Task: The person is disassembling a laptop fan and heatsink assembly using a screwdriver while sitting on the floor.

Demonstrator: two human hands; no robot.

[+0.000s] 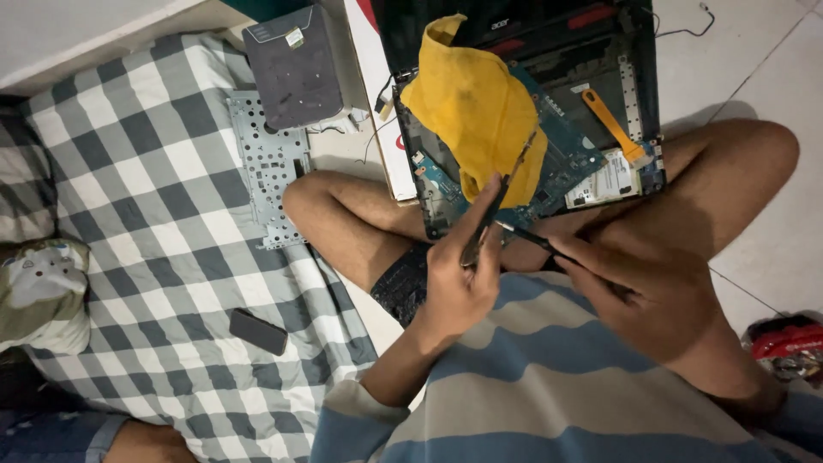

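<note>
I sit cross-legged with an opened laptop (634, 77) resting on my legs, its blue circuit board (570, 150) exposed. A yellow cloth (476, 103) lies draped over the board. My left hand (459, 279) grips a thin flat metal tool (499, 197) that points up toward the cloth's lower edge. My right hand (643, 287) holds a slim black tool (527, 237), its tip close to the left hand's tool. An orange ribbon cable (610, 124) runs across the laptop's right side.
A checked blanket (163, 189) covers the left. On it lie a perforated metal plate (267, 167), a dark grey panel (296, 73) and a black phone (257, 331). A white box (377, 103) sits beside the laptop. Red packaging (784, 339) lies at the right on tiled floor.
</note>
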